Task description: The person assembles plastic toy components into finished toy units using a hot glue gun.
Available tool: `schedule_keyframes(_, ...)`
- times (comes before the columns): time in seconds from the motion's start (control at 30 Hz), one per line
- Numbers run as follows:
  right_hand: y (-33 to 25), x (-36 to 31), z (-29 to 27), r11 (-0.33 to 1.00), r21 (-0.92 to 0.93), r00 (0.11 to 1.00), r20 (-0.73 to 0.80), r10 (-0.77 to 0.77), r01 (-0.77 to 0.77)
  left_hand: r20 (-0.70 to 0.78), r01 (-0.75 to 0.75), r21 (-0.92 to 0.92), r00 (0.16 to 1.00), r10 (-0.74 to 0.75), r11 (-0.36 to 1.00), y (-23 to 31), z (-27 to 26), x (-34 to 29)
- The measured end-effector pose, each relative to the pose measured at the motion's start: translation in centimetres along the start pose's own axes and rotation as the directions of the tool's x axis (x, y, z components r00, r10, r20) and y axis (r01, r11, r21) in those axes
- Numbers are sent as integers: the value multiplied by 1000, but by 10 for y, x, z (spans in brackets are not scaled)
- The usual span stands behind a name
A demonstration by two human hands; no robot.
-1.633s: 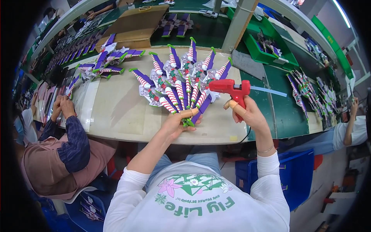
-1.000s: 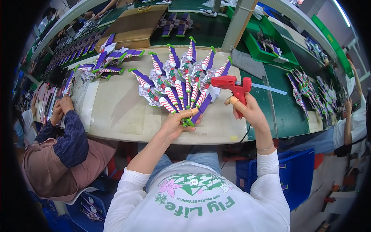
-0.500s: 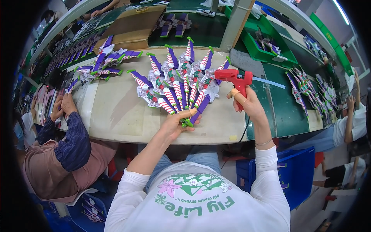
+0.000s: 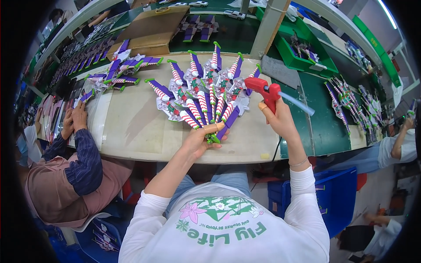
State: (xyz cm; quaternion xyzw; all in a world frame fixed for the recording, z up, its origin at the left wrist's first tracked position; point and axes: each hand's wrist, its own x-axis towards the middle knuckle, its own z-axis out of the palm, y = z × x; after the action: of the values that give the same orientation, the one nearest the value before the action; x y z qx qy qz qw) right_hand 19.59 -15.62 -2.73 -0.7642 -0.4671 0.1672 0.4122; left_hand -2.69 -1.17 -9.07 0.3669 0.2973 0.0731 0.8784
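Note:
My right hand [image 4: 280, 117] is wrapped around the grip of a red hot glue gun [image 4: 266, 90], and a pale glue stick [image 4: 298, 104] juts out of its back. The gun's nozzle is at the right side of a cluster of toy parts, close to one white piece; contact is hard to tell. Those toy wing pieces [image 4: 193, 107], purple with red-and-white striped arms and green tips, lie fanned out on the table. At their near end, my left hand [image 4: 202, 139] closes its fingers around the green tips of several pieces.
More winged pieces [image 4: 118, 72] lie to the left, beside a co-worker's hands [image 4: 74, 120]. A brown cardboard box [image 4: 147, 30] and a post [image 4: 269, 28] stand behind. At the right are a grey cloth [image 4: 279, 71], a green bin [image 4: 307, 55] and striped parts [image 4: 348, 101].
The glue gun has tilted, its glue stick now slanting down more to the right, and my right hand has dropped slightly. My left hand stays put. The left co-worker's hands rose slightly.

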Motion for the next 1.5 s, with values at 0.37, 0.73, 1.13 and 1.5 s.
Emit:
schedule_keyframes(0.37, -44, 5, -8, 975, 214, 981, 195, 10, -53, -29, -13, 33, 999, 14, 999, 2, 4, -3)
schedule_keyframes(0.73, -55, 21, 0, 964, 237, 946, 322, 42, -124, -18, -14, 19, 1000, 14, 1000, 1, 4, -2)
schedule_keyframes(1.13, -51, 28, -5, 964, 224, 966, 240, 91, -146, -8, -22, 8, 1000, 23, 1000, 1, 3, -2)
schedule_keyframes(1.5, -49, 52, -7, 942, 276, 962, 246, 123, -191, -16, -18, 15, 1000, 19, 1000, 4, 6, -5)
